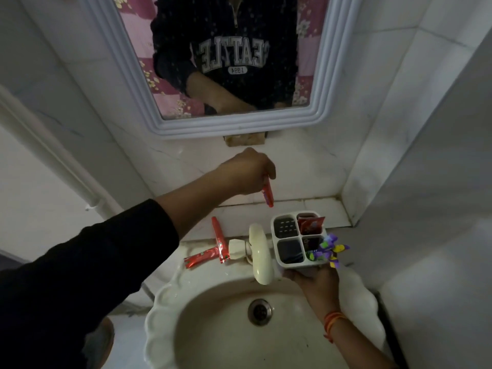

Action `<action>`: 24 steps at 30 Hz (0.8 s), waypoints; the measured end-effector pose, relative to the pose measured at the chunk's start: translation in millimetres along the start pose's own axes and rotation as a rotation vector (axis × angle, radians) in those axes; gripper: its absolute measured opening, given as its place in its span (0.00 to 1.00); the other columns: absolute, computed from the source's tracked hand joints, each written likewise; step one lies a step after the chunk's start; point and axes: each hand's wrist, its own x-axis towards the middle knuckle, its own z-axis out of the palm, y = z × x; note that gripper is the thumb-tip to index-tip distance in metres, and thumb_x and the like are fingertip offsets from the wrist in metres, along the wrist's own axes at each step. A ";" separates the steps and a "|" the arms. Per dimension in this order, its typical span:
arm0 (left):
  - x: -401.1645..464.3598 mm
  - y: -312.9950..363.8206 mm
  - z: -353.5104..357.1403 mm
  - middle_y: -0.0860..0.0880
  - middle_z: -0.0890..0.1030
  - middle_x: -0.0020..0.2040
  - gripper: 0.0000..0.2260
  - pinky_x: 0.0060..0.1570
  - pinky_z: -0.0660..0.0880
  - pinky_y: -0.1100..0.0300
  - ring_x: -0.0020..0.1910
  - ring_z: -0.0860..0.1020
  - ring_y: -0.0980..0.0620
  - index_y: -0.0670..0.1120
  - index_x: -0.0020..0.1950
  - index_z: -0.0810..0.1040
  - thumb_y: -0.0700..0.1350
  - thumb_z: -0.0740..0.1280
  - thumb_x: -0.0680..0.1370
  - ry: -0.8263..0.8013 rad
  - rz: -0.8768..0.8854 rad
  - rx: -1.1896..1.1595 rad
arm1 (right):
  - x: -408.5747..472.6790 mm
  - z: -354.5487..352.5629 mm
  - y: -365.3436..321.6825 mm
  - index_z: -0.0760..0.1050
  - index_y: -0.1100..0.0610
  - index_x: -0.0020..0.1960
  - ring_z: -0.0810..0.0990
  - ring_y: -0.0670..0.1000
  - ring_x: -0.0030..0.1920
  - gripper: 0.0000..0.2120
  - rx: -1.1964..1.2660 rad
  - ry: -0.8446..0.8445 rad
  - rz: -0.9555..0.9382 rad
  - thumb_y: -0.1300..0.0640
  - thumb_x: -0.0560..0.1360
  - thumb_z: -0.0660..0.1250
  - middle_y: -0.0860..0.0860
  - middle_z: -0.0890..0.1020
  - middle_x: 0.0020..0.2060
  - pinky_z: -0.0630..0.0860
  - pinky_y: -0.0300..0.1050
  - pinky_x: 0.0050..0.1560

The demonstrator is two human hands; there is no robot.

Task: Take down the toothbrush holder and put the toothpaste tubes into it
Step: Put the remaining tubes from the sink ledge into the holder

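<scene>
The black-sleeved left arm [87,262] fills the near side at eight o'clock, reaching up to the left hand [246,173] above the ledge; its fingers are closed in a pinch on the top end of a small red toothpaste tube [268,194], which hangs nearly upright; at four o'clock the right hand [315,282], orange thread at the wrist, cups the underside of the white four-compartment plastic toothbrush holder [299,239], fingers curled beneath it; a red tube [310,225] stands in its far right compartment, purple and yellow brushes [330,250] in the near right; two more red toothpaste tubes [210,249] lie at nine o'clock of the cream tap [261,254], on the scalloped white washbasin [159,315].
</scene>
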 end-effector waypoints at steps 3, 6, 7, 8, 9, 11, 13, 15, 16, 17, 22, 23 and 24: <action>-7.7 17.0 -18.5 0.48 0.86 0.52 0.15 0.54 0.84 0.54 0.48 0.86 0.52 0.47 0.65 0.83 0.41 0.72 0.77 0.073 0.029 -0.075 | 1.2 1.2 1.4 0.85 0.59 0.60 0.89 0.42 0.56 0.33 0.003 0.003 0.015 0.56 0.58 0.90 0.49 0.92 0.50 0.83 0.34 0.57; -16.4 30.9 -11.6 0.50 0.87 0.48 0.13 0.52 0.84 0.57 0.45 0.86 0.55 0.45 0.59 0.85 0.44 0.76 0.75 0.051 0.065 -0.134 | 0.8 1.9 -2.6 0.85 0.61 0.59 0.88 0.37 0.53 0.32 0.022 0.004 0.023 0.59 0.58 0.90 0.50 0.91 0.49 0.80 0.25 0.51; -19.1 35.4 -3.2 0.49 0.87 0.50 0.12 0.54 0.83 0.59 0.46 0.86 0.55 0.45 0.58 0.86 0.45 0.76 0.76 0.032 0.089 -0.127 | 0.4 1.9 -3.8 0.85 0.62 0.60 0.88 0.36 0.53 0.32 0.028 0.001 0.020 0.59 0.58 0.90 0.50 0.91 0.50 0.79 0.25 0.51; -21.2 38.7 8.1 0.48 0.87 0.52 0.11 0.55 0.81 0.61 0.49 0.85 0.54 0.45 0.59 0.86 0.45 0.74 0.77 -0.005 0.101 -0.119 | 0.0 1.8 -4.5 0.85 0.61 0.61 0.87 0.35 0.53 0.33 0.039 -0.003 0.020 0.59 0.58 0.90 0.50 0.91 0.51 0.79 0.25 0.51; -22.9 41.6 19.7 0.48 0.87 0.54 0.11 0.56 0.80 0.62 0.51 0.85 0.54 0.45 0.60 0.86 0.45 0.73 0.78 -0.059 0.103 -0.102 | -0.2 1.4 -5.3 0.84 0.61 0.62 0.86 0.33 0.53 0.34 0.047 -0.003 0.021 0.60 0.58 0.90 0.50 0.91 0.51 0.79 0.24 0.52; -22.4 43.4 41.2 0.48 0.87 0.55 0.12 0.56 0.79 0.60 0.54 0.84 0.52 0.46 0.61 0.86 0.46 0.71 0.79 -0.173 0.093 -0.022 | 0.1 1.2 -6.3 0.83 0.61 0.63 0.85 0.30 0.53 0.35 0.058 0.001 0.024 0.61 0.58 0.90 0.50 0.90 0.53 0.79 0.24 0.52; -19.7 41.5 55.3 0.49 0.87 0.53 0.13 0.53 0.80 0.58 0.54 0.84 0.50 0.48 0.61 0.86 0.47 0.73 0.77 -0.260 0.081 0.048 | 0.2 1.6 -6.4 0.82 0.60 0.64 0.84 0.29 0.53 0.37 0.062 0.001 0.031 0.60 0.58 0.90 0.50 0.90 0.54 0.78 0.23 0.52; -16.6 40.5 60.0 0.50 0.86 0.54 0.16 0.52 0.79 0.57 0.53 0.81 0.51 0.50 0.61 0.86 0.51 0.76 0.75 -0.338 0.069 0.080 | 0.4 2.3 -6.6 0.82 0.60 0.64 0.84 0.28 0.54 0.37 0.049 0.009 0.029 0.59 0.58 0.90 0.49 0.90 0.54 0.78 0.22 0.52; -14.4 40.2 60.8 0.50 0.86 0.55 0.17 0.53 0.79 0.56 0.54 0.81 0.51 0.50 0.61 0.86 0.53 0.76 0.74 -0.374 0.058 0.078 | 0.4 2.4 -6.2 0.82 0.59 0.64 0.84 0.28 0.54 0.37 0.042 0.012 0.026 0.58 0.58 0.90 0.48 0.90 0.54 0.78 0.23 0.52; -12.0 39.3 60.5 0.50 0.86 0.56 0.19 0.56 0.78 0.56 0.56 0.80 0.51 0.50 0.62 0.86 0.55 0.77 0.74 -0.403 0.040 0.061 | 0.3 2.3 -6.5 0.82 0.59 0.64 0.84 0.30 0.55 0.37 0.038 0.012 0.024 0.57 0.58 0.90 0.48 0.90 0.54 0.78 0.23 0.53; -7.7 16.8 48.3 0.50 0.86 0.58 0.16 0.56 0.74 0.58 0.55 0.80 0.53 0.47 0.60 0.86 0.54 0.74 0.77 -0.361 -0.114 -0.207 | 0.6 1.0 -2.7 0.83 0.58 0.64 0.87 0.41 0.58 0.40 0.028 0.000 0.042 0.49 0.56 0.90 0.49 0.90 0.55 0.81 0.26 0.55; -8.3 6.8 48.4 0.49 0.87 0.55 0.15 0.55 0.74 0.58 0.51 0.81 0.54 0.46 0.59 0.86 0.53 0.73 0.78 -0.313 -0.168 -0.282 | 0.9 0.6 -2.4 0.83 0.60 0.64 0.87 0.37 0.57 0.39 0.024 0.001 0.046 0.52 0.57 0.90 0.50 0.90 0.54 0.80 0.24 0.53; -8.8 -4.3 50.5 0.48 0.87 0.52 0.14 0.53 0.76 0.58 0.47 0.83 0.54 0.44 0.58 0.86 0.52 0.72 0.79 -0.273 -0.235 -0.345 | 0.9 1.5 -3.5 0.83 0.61 0.64 0.85 0.33 0.56 0.37 0.029 0.000 0.040 0.56 0.58 0.90 0.51 0.90 0.54 0.78 0.22 0.51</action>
